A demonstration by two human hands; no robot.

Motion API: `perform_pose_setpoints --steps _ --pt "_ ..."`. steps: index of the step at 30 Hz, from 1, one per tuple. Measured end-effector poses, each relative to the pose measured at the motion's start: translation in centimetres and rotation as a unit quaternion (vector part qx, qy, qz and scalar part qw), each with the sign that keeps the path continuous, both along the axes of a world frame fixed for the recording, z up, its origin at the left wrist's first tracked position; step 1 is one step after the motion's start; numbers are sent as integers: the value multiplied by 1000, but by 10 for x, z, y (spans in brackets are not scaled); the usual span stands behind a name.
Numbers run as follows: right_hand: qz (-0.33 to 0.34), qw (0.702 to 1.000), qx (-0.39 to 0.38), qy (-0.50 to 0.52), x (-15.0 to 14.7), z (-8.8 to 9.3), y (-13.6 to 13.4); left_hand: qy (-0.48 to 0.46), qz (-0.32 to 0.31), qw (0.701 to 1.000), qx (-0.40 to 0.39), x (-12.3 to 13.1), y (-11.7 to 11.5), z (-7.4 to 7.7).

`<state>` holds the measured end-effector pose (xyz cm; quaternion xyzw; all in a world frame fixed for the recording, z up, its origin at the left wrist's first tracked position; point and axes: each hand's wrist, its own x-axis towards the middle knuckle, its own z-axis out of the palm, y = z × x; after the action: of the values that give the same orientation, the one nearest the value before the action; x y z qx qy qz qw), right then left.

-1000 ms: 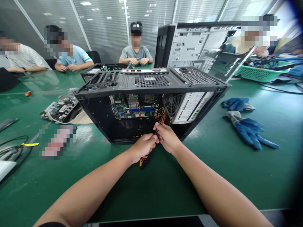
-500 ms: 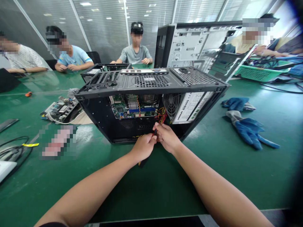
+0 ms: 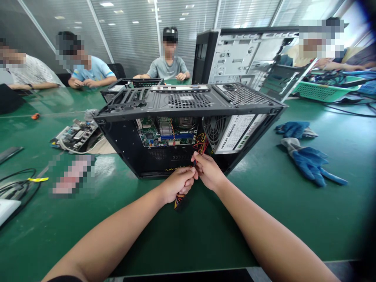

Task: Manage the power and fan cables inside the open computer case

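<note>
A black computer case (image 3: 188,111) stands in front of me with its side open. Inside it are a green motherboard (image 3: 149,135) and a power supply (image 3: 235,135) with a fan grille. A bundle of red, yellow and black power cables (image 3: 201,143) runs down from the power supply into my hands. My left hand (image 3: 180,182) is closed around the bundle, and loose cable ends (image 3: 179,200) hang below its fist. Close against it, my right hand (image 3: 207,167) pinches the cables higher up. The fingers hide the part of the bundle between the hands.
Behind stands another case (image 3: 205,58) with a grey metal interior. Blue work gloves (image 3: 308,160) lie to the right, near a green basket (image 3: 326,92) of cables. Circuit boards (image 3: 76,135) and black cords (image 3: 17,184) lie left. Several people sit across the green table (image 3: 141,243).
My left hand has shifted slightly right and its fingers have wrapped further round the cables. More of the hanging cable ends shows beneath it. The right hand has barely moved.
</note>
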<state>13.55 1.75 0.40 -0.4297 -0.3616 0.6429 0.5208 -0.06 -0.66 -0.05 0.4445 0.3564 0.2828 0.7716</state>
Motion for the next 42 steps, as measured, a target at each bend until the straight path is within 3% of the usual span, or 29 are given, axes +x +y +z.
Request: perform_pose_setpoints --steps 3,7,13,18,21,28,42 --pt "1 1000 -1 4 1 -1 1 6 2 1000 5 0 0 0" --pt "-2 1000 -6 0 0 -3 2 97 29 993 62 4 -2 3" --pt "-6 1000 -2 11 -2 -3 1 213 74 956 189 6 -2 0" --pt "-8 1000 -1 13 -2 -3 1 268 86 929 241 6 0 -2" --pt "-13 1000 -1 6 -2 -3 1 254 87 937 223 6 0 -2" --pt "-11 1000 -8 -15 -2 -1 0 97 44 992 64 4 -2 0" --pt "-4 1000 -8 -16 -3 3 -1 70 41 995 63 4 -2 4"
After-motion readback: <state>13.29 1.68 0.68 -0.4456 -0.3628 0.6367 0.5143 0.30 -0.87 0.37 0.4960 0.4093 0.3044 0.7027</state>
